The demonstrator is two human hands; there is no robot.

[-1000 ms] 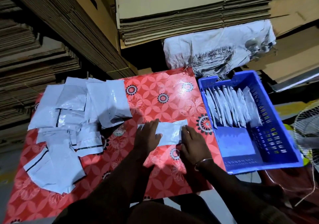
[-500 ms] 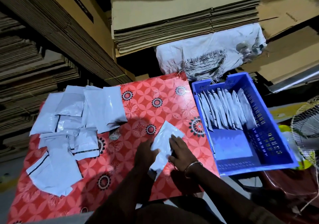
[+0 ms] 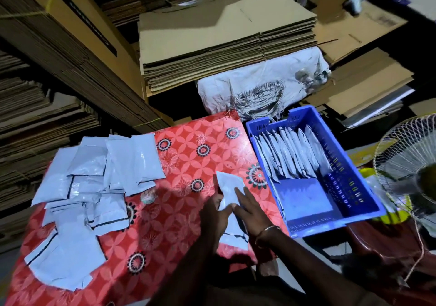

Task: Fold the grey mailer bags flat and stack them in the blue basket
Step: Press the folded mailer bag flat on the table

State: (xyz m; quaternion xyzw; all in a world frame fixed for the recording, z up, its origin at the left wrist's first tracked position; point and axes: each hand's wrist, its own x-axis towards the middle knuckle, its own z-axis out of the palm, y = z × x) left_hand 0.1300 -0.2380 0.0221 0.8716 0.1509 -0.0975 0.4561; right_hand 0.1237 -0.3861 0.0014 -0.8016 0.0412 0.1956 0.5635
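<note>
I see both hands at the near edge of the desk (image 3: 188,145), which wears a red floral cloth. Between them lies one grey mailer bag (image 3: 228,189), running from the near edge toward the far right, its far corner pointing at the basket. My left hand (image 3: 215,213) rests on the bag's left side with the fingers bent over its edge; I cannot tell whether that grip is clamped on the bag or only pressing it. My right hand (image 3: 251,213) lies on the bag's right side with its fingers straight and apart, pressing it flat onto the cloth; a thin bangle (image 3: 269,230) circles that wrist. The bag's near end, with a dark stripe across it, shows below the hands.

Just right of the desk sits the blue basket (image 3: 354,187), its long side parallel to the desk's right edge. In its far half a row of folded mailer bags (image 3: 292,154) stands on edge, leaning against one another; the near half of the basket floor is bare blue plastic.

On the left part of the desk a loose pile of unfolded mailer bags (image 3: 94,178) overlaps in several layers, some with dark stripes along one edge. A small round thing (image 3: 148,197) lies beside the pile, too blurred to name.

Beyond the desk are stacks of flattened cardboard (image 3: 224,41) and a frayed white sack (image 3: 264,88). A wire fan guard (image 3: 410,171) shows at the right edge.
</note>
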